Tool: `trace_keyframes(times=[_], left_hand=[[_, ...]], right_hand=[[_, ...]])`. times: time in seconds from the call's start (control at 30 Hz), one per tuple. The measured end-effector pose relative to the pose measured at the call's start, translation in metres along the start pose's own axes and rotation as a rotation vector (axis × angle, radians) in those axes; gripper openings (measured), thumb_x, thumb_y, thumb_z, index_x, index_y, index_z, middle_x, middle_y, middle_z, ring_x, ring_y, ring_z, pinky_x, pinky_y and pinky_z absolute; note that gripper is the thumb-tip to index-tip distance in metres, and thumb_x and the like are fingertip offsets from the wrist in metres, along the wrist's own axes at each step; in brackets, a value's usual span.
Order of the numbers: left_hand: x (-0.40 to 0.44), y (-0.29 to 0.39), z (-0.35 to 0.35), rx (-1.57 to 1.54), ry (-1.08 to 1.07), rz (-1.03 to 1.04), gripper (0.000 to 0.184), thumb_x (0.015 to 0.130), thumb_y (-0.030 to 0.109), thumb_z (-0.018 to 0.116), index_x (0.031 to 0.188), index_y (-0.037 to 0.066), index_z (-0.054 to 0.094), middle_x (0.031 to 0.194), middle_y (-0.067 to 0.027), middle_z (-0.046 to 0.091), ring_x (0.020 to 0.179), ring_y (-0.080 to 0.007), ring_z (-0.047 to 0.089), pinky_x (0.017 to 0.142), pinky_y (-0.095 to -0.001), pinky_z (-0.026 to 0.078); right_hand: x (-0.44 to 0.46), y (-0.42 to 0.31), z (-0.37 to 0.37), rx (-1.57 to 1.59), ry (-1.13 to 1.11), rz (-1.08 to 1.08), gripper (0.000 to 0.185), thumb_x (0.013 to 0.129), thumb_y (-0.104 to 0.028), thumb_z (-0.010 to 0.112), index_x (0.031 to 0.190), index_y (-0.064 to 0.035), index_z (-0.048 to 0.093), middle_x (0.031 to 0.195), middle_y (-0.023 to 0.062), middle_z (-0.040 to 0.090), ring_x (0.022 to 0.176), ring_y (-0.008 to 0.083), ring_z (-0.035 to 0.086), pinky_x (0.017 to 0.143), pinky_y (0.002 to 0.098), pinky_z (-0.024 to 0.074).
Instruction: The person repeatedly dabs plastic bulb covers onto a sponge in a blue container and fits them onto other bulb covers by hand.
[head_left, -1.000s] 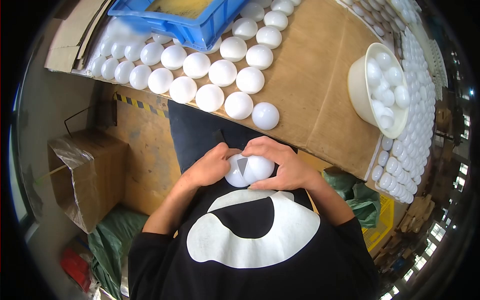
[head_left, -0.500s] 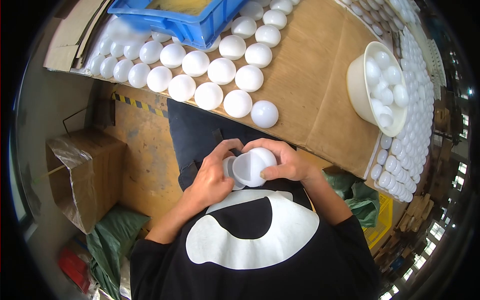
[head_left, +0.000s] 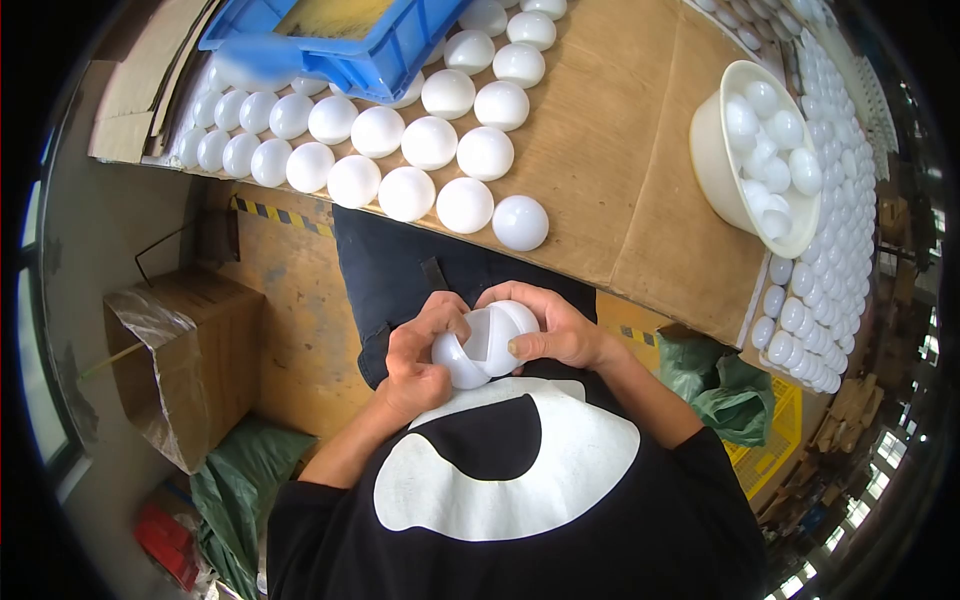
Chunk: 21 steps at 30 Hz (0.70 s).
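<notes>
Low in front of my body, my left hand (head_left: 412, 358) closes its fingers around a hollow white plastic bulb cover (head_left: 458, 368), with its open mouth turned toward the right. My right hand (head_left: 562, 332) grips a second round white bulb cover (head_left: 513, 322) between thumb and fingers. The two covers touch, and their rims overlap in the view, so I cannot tell whether one sits inside the other. Nearest to the hands on the table is a single bluish-white cover (head_left: 521, 222), at the end of the front row of similar white covers (head_left: 408, 193).
A cardboard-topped table (head_left: 640, 150) spans the front. On it stand a blue crate (head_left: 375, 60) among the rows and a cream tub (head_left: 712, 165) of white covers. Many more covers (head_left: 835, 210) lie at right. An open cardboard box (head_left: 225, 340) stands on the floor at left.
The cover in my left hand has turned, and its side wall now shows more. Both hands remain together on the two covers. The whole view has shifted slightly.
</notes>
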<state>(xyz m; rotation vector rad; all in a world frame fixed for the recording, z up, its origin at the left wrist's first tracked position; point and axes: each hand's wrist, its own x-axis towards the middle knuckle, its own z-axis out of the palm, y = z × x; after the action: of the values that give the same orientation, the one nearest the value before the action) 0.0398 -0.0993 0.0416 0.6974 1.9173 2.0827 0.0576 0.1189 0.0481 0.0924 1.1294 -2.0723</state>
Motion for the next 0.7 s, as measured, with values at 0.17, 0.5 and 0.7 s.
trace_keyframes(times=[0.17, 0.5, 0.7], left_hand=[[0.002, -0.002, 0.003, 0.041, 0.096, 0.127, 0.013, 0.080, 0.014, 0.044, 0.081, 0.001, 0.042, 0.069, -0.0106, 0.047, 0.074, -0.0302, 0.047, 0.074, -0.0426, 0.043], [0.015, 0.015, -0.026, -0.181, -0.063, -0.295, 0.069, 0.079, 0.075, 0.052, 0.081, 0.006, 0.046, 0.065, -0.0069, 0.046, 0.066, -0.0251, 0.047, 0.067, -0.0382, 0.044], [0.005, 0.022, -0.010, -0.174, 0.140, -0.481, 0.039, 0.085, 0.028, 0.051, 0.076, -0.009, 0.058, 0.077, -0.0115, 0.059, 0.075, -0.0213, 0.057, 0.072, -0.0329, 0.048]], right_hand=[[-0.008, 0.004, 0.005, -0.042, 0.079, -0.090, 0.070, 0.077, -0.035, 0.077, 0.128, 0.0006, 0.045, 0.109, 0.0107, 0.056, 0.095, 0.0170, 0.060, 0.072, 0.0292, 0.0584], [-0.005, 0.004, 0.007, 0.126, 0.317, -0.327, 0.052, 0.078, -0.016, 0.075, 0.119, -0.0037, 0.045, 0.111, 0.0118, 0.055, 0.092, 0.0180, 0.062, 0.067, 0.0309, 0.0589], [-0.001, -0.003, 0.020, -0.637, 0.309, -0.317, 0.065, 0.079, -0.036, 0.078, 0.123, -0.0029, 0.043, 0.110, 0.0148, 0.057, 0.094, 0.0242, 0.060, 0.082, 0.0356, 0.0492]])
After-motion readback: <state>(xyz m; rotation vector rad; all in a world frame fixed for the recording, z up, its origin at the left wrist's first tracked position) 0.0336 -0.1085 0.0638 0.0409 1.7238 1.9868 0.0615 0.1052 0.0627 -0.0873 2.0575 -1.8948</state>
